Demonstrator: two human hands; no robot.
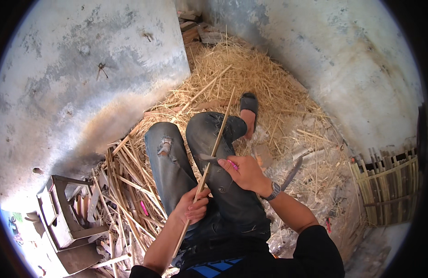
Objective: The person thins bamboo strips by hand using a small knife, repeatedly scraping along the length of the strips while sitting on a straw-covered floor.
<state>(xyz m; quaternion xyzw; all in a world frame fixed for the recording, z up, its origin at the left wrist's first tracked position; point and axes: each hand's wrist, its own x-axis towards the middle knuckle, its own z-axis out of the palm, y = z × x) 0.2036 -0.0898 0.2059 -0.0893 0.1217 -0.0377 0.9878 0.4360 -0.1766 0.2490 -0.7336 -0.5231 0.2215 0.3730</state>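
Much of the scene is hard to read: the fisheye rim darkens the corners, the person's torso is cut off at the lower edge, and only one foot in a dark sandal (248,104) shows beyond the knees. The blade of the small knife (209,159) is a grey sliver, and its pink handle is almost wholly buried in the right hand (244,172), so only a bright tip peeks out near the knuckles. The lower end of the long bamboo strip (213,153) passes behind the left hand (191,208) and is lost against the dark clothing near the lap. That left hand is closed around the strip, fingers curled over it, low on its length and just above the left thigh. The right hand is clenched on the knife, wrist bearing a watch, and sits just beside the strip, higher up, with the blade touching the strip over the right knee. The strip runs diagonally from the lap up past the knees toward the straw heap (251,74). A pile of split bamboo slats (126,185) lies left of the legs, beside a small wooden stool (61,208) tipped on its side. A woven bamboo basket (390,185) stands at the right edge, well apart from both hands.
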